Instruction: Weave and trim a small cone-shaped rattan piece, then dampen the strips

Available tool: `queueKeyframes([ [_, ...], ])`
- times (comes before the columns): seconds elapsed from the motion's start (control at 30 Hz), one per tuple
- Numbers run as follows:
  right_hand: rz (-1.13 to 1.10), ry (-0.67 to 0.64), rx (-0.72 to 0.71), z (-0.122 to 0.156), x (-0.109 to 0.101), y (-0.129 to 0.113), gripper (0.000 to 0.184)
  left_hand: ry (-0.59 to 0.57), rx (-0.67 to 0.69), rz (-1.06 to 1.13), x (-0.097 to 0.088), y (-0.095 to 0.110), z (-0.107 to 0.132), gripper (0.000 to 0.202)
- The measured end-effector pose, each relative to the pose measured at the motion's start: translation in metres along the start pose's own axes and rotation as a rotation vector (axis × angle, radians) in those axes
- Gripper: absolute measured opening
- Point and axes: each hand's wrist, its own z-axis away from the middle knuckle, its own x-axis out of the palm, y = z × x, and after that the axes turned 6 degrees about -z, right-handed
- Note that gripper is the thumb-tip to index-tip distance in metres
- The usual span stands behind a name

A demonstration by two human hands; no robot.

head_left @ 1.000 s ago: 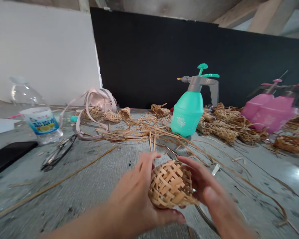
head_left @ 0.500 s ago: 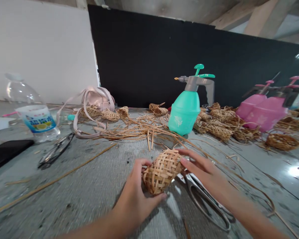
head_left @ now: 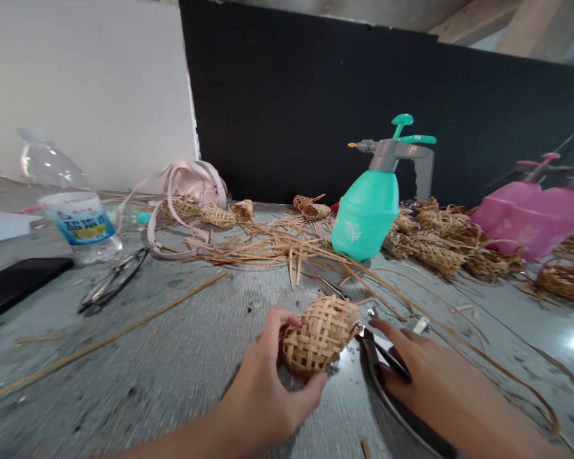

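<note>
My left hand [head_left: 268, 382] grips a small woven straw basket [head_left: 321, 333], thumb under it and fingers round its left side, holding it on the grey table [head_left: 172, 357]. My right hand [head_left: 435, 382] lies just right of the basket, its fingers stretched flat over a pair of metal scissors [head_left: 377, 366] whose blades point at the basket. Whether the fingers grip the scissors is not clear.
A teal spray bottle [head_left: 370, 207] stands behind loose straw strips [head_left: 272, 245]. Finished woven pieces [head_left: 435, 245] pile at the right by pink sprayers [head_left: 530, 217]. A water bottle [head_left: 71, 210], glasses [head_left: 112, 284], a black phone [head_left: 19, 287] and a pink bag [head_left: 196, 185] sit at the left.
My right hand left the basket and dropped onto the scissors. My left hand lowered the basket to the table and keeps hold of it.
</note>
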Motion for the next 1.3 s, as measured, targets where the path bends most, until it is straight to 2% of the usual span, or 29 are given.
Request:
queueKeyframes([
  [0.07, 0.033, 0.072, -0.008, 0.000, 0.006, 0.002, 0.048, 0.017, 0.018, -0.012, 0.001, 0.000, 0.000, 0.039],
  [0.2, 0.015, 0.173, -0.031, -0.008, 0.007, 0.012, 0.036, 0.158, 0.098, -0.108, 0.001, -0.004, 0.001, 0.044],
  [0.4, -0.048, 0.414, -0.034, -0.021, -0.010, 0.031, 0.028, 0.173, 0.087, -0.089, 0.000, -0.007, -0.001, 0.059],
  [0.5, -0.073, 0.587, -0.011, -0.023, -0.017, 0.034, 0.021, 0.181, 0.126, -0.070, 0.000, -0.007, -0.001, 0.057],
  [0.57, -0.120, 0.651, -0.030, -0.023, -0.019, 0.033, 0.030, 0.190, 0.149, -0.066, 0.000, -0.007, -0.001, 0.053],
  [0.63, -0.181, 0.660, -0.104, -0.021, -0.021, 0.027, 0.038, 0.190, 0.146, -0.069, 0.000, -0.006, -0.001, 0.050],
  [0.7, -0.208, 0.611, -0.194, -0.018, -0.023, 0.018, 0.042, 0.179, 0.125, -0.062, -0.001, -0.005, -0.001, 0.049],
  [0.83, -0.208, 0.431, -0.263, -0.011, -0.027, 0.001, 0.037, 0.174, 0.092, -0.057, -0.001, -0.002, -0.001, 0.048],
  [0.87, -0.207, 0.422, -0.277, -0.010, -0.027, -0.001, 0.035, 0.182, 0.091, -0.062, -0.001, -0.002, -0.001, 0.048],
  [1.03, -0.047, 0.589, -0.463, -0.011, -0.021, 0.011, 0.027, 0.238, 0.074, -0.070, 0.001, -0.006, -0.001, 0.048],
  [1.07, -0.014, 0.591, -0.487, -0.011, -0.020, 0.014, 0.028, 0.256, 0.076, -0.063, 0.001, -0.007, -0.001, 0.049],
  [1.2, 0.047, 0.546, -0.521, -0.012, -0.022, 0.019, 0.051, 0.278, 0.068, -0.061, 0.001, -0.006, 0.000, 0.049],
  [1.3, 0.109, 0.554, -0.574, -0.013, -0.028, 0.019, 0.054, 0.289, 0.041, -0.050, 0.000, -0.002, 0.001, 0.049],
])
